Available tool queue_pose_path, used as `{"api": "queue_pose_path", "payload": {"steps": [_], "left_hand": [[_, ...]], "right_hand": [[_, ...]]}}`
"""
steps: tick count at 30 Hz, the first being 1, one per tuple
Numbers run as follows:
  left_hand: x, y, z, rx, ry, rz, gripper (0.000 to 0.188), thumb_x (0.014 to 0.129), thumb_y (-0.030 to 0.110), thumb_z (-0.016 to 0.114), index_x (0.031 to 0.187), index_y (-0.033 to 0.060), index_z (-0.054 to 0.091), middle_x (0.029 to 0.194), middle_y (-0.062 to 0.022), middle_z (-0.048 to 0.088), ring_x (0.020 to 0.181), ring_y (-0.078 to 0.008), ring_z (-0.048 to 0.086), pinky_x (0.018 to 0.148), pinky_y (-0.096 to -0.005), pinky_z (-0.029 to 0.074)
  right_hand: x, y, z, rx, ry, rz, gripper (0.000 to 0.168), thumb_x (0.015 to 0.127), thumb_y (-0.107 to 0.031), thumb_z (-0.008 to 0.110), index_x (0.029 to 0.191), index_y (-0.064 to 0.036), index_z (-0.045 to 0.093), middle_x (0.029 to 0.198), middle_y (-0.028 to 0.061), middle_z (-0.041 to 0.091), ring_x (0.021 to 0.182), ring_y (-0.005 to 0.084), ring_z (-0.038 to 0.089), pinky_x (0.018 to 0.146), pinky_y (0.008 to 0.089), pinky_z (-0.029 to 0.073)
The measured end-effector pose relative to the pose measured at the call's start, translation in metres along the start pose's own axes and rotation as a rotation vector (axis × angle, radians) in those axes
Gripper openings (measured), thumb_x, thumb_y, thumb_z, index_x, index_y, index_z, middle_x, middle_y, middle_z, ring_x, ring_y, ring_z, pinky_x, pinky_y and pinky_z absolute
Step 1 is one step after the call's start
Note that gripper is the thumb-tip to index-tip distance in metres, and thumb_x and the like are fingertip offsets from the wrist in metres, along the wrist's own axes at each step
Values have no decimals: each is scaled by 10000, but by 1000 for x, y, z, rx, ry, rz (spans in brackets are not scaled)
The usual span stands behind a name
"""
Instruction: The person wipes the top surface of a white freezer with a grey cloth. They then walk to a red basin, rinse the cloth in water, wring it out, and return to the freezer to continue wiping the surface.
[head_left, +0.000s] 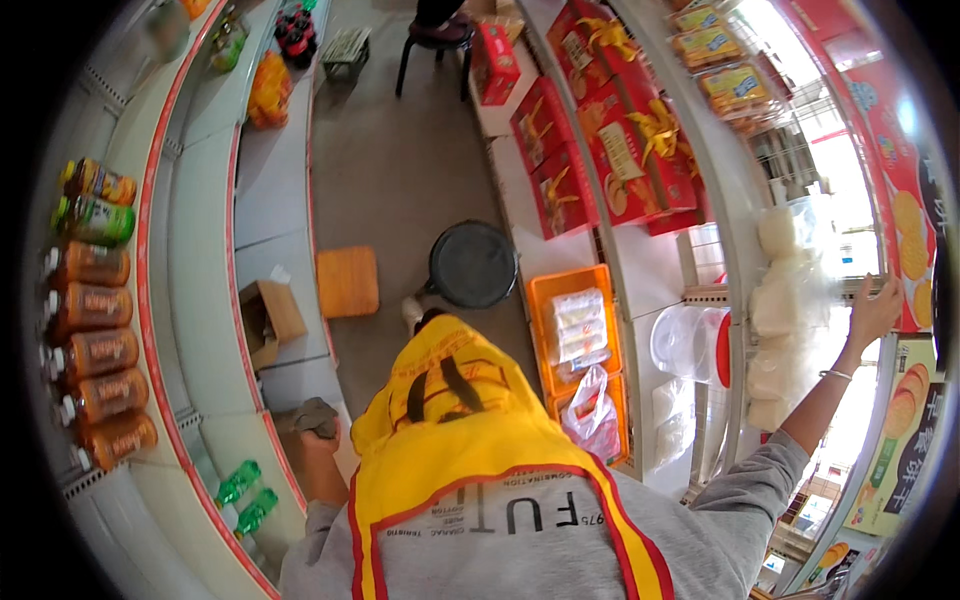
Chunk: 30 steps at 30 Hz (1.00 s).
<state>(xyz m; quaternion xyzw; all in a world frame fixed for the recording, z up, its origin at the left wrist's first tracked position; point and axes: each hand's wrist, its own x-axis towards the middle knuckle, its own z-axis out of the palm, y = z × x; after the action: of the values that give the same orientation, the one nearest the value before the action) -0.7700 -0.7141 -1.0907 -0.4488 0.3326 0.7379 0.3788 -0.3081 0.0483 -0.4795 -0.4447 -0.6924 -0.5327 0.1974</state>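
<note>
On the left, low in the picture, my left hand (321, 441) is closed on a crumpled dark grey cloth (316, 418), beside the lower shelf of the left rack. My right arm reaches far out to the right. At its end my right hand (876, 309) is raised against the lower edge of a red biscuit box (900, 187) on the upper right shelf; whether its fingers grip the box or only touch it cannot be told. A green and yellow biscuit box (896, 442) stands just below that hand. Bagged white goods (784, 300) lie to its left.
A round black stool (474, 264) and a small wooden stool (347, 282) stand in the aisle. Bottles (97, 307) line the left shelf, near an opened cardboard box (281, 319). Red gift boxes (630, 157) and an orange basket (536, 315) occupy the right shelves. Another person's legs (439, 15) show at the top.
</note>
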Motion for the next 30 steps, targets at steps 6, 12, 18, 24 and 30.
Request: {"api": "queue_pose_path", "payload": {"steps": [6,12,18,24,30], "left_hand": [[-53,-11,12,-172,344,-44,318,843,399,533,1033,161,622,1001,-20,633,898,-206,609,763,-353,530],[-15,7,74,-8,194,73,308,851,397,523,1062,193,618,1036,5,637,920,-194,615,753,-327,527],[-14,2,173,237,-179,8,324,875,407,482,1121,226,588,1090,30,626,965,-180,606,779,-331,507],[-5,-9,173,218,-172,-50,364,868,431,483,1146,214,574,1112,27,620,1009,-183,597,797,-331,496],[7,-18,122,97,60,-141,309,836,409,515,1068,232,616,1072,38,627,956,-177,598,791,-340,499]], "right_hand": [[5,-19,-8,89,17,-2,528,808,-308,631,1255,-59,503,1174,207,529,1086,356,505,914,437,401],[5,-28,-21,165,17,-9,548,808,-331,642,1262,-59,501,1142,199,542,1077,352,505,909,433,401],[3,-17,-12,206,-19,-32,576,804,-308,651,1302,-82,470,1176,197,526,1101,349,489,930,430,391],[4,-17,-14,232,-53,16,582,806,-286,649,1315,-80,457,1204,214,499,1127,354,465,958,430,369],[1,-19,-10,191,-18,20,579,810,-307,635,1297,-44,465,1218,217,489,1142,356,449,971,445,353]]}}
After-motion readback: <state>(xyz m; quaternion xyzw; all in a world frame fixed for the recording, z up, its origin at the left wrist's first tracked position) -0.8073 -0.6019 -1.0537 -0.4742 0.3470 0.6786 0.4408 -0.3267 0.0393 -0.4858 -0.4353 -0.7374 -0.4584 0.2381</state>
